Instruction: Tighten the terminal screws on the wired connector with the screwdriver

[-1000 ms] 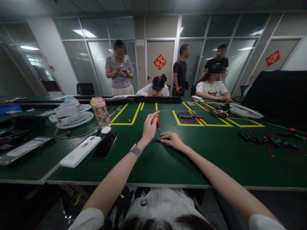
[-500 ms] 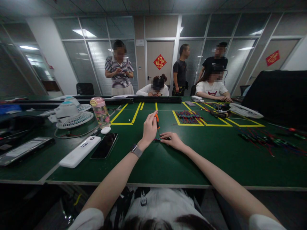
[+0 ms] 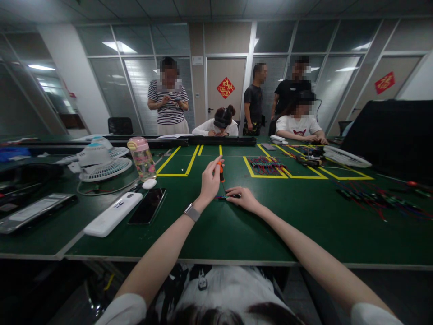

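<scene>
Head view: screwdriver working on one wired piece

Left hand [image 3: 209, 181] is pinching an orange screwdriver [image 3: 221, 170] upright, tip down on a small wired piece [image 3: 226, 197]. Right hand [image 3: 244, 198] is pinning it with closed fingertips to the green table [image 3: 237, 234]. With a bundle [image 3: 267, 165] lying beyond and loose wires [image 3: 375, 197] at right, the work seems partway through.

White short sleeves [image 3: 125, 309], grey watch [image 3: 191, 212] by left hand [image 3: 209, 181], dark hair [image 3: 209, 317]
</scene>
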### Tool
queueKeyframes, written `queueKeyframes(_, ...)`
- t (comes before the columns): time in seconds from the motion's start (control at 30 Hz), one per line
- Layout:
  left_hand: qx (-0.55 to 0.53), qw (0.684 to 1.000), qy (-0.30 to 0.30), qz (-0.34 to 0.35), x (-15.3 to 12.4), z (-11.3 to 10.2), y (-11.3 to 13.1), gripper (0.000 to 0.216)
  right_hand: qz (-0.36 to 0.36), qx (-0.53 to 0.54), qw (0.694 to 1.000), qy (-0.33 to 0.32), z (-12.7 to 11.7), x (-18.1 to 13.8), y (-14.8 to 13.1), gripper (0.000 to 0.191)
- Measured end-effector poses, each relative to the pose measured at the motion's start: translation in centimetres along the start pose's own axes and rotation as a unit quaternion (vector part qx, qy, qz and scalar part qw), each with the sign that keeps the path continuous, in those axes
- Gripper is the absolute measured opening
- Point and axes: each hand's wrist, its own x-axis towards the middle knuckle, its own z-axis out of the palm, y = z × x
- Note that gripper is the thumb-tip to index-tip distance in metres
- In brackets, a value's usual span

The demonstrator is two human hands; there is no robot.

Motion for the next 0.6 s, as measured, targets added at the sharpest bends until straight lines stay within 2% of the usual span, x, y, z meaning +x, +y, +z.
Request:
queueKeyframes(0.13,-0.050,0.999,-0.005,-0.011,0.02,0.15,-0.05,0.028,0.002,0.003,1.000,0.000,-0.02,-0.05,0.01,0.020)
queueKeyframes(0.3,0.033,0.999,0.023,0.009,-0.09,0.00,0.28,0.028,0.002,0.004,1.000,0.001,-0.03,-0.04,0.06,0.019)
queueKeyframes(0.47,0.010,1.000,-0.006,0.022,-0.04,0.08,0.00,0.032,-0.002,-0.001,1.000,-0.003,-0.08,-0.02,0.02,0.019)
queueKeyframes(0.6,0.034,0.999,0.025,0.015,-0.04,0.06,-0.16,0.024,-0.001,-0.004,1.000,-0.001,-0.07,-0.02,-0.03,0.019)
